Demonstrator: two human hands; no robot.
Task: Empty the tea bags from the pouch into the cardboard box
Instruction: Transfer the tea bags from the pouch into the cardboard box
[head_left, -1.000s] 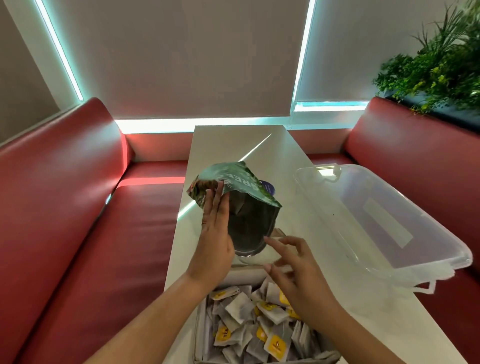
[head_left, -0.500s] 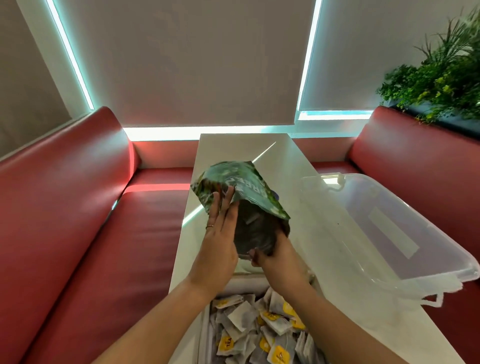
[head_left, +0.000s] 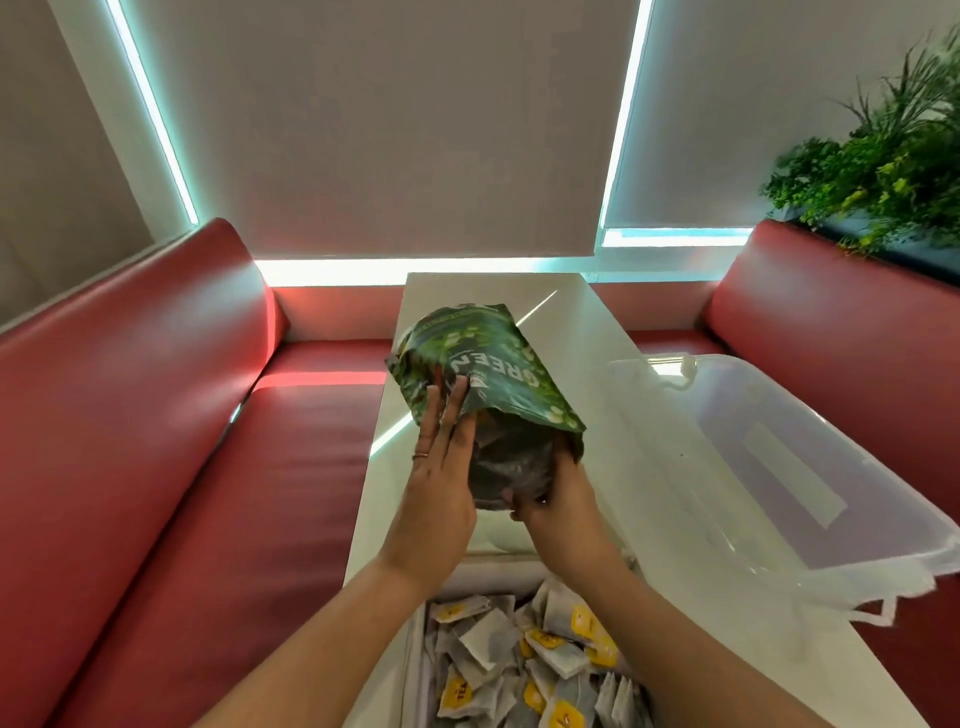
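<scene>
A green foil pouch (head_left: 483, 369) is held upside down above the table, its dark open mouth facing down toward me. My left hand (head_left: 441, 483) presses flat against the pouch's left side. My right hand (head_left: 558, 499) grips the lower right rim of the mouth. Below my wrists stands the cardboard box (head_left: 467, 571), with several white tea bags (head_left: 524, 660) with yellow tags piled inside. Whether any tea bags are inside the pouch cannot be seen.
A clear plastic tub (head_left: 789, 467) sits on the white table (head_left: 587, 332) to the right, overhanging its edge. Red benches (head_left: 156, 441) flank the table on both sides. A green plant (head_left: 883, 166) stands behind the right bench.
My right hand rose from over the box and took hold of the pouch's mouth. The pouch tilted slightly, showing more of its printed face. The view shifted upward.
</scene>
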